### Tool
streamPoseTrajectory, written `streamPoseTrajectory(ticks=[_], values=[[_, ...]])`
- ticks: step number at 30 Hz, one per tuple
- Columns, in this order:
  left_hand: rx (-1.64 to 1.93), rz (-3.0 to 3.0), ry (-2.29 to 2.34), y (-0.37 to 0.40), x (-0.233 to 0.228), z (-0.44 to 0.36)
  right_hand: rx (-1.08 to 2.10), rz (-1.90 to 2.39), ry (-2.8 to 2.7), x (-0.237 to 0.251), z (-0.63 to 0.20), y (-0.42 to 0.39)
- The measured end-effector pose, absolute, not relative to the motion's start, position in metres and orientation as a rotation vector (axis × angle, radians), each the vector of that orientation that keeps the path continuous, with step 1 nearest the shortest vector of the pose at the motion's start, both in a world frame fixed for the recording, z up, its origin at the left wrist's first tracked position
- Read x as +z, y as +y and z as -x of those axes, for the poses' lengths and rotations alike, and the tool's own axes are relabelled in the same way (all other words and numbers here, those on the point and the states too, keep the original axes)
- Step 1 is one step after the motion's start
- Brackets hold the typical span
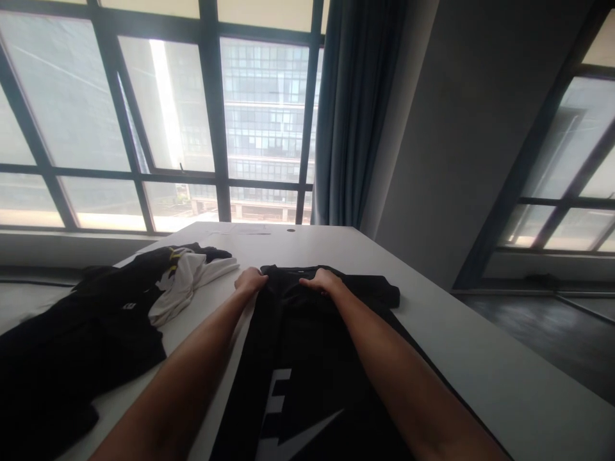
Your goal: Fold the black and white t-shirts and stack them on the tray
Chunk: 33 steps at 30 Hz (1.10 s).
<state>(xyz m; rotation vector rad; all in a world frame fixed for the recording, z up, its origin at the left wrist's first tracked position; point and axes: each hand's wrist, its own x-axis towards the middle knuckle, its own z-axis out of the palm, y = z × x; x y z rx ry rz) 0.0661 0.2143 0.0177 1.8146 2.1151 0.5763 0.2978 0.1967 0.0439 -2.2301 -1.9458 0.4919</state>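
Note:
A black T-shirt (307, 346) with a pale printed logo lies lengthwise in front of me, its collar at the far end. My left hand (251, 280) grips the cloth at the far left edge near the collar, thumb pressed on the fabric. With fingers closed on the shirt, my right hand (323, 282) holds it just right of the collar. One sleeve sticks out to the right beyond that hand. The left edge of the shirt runs straight toward me, and its near end passes out of view.
The shirt lies on a white table (432, 307). To the left is a heap of dark clothes (96, 333) with a white garment (185, 282) in it. Beyond the table stand a large window (264, 109) and a blue-grey curtain (355, 109). A round dark spot (291, 230) marks the far tabletop.

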Motion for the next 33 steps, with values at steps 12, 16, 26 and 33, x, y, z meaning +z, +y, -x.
streamPoseTrajectory(ticks=[12, 16, 26, 33], values=[[0.964, -1.711, 2.161, 0.213, 0.007, -0.055, 0.168, 1.838, -1.796, 0.014, -0.285, 0.182], [0.974, -1.719, 2.199, 0.214, 0.001, -0.056, 0.089, 1.831, -1.937, 0.016, -0.273, 0.178], [0.847, -1.794, 2.326, 0.216, -0.002, -0.053, 0.367, 1.984, -2.097, 0.030, -0.260, 0.171], [0.801, -1.798, 2.362, 0.217, -0.002, -0.053, 0.268, 1.895, -2.066, 0.032, -0.255, 0.167]])
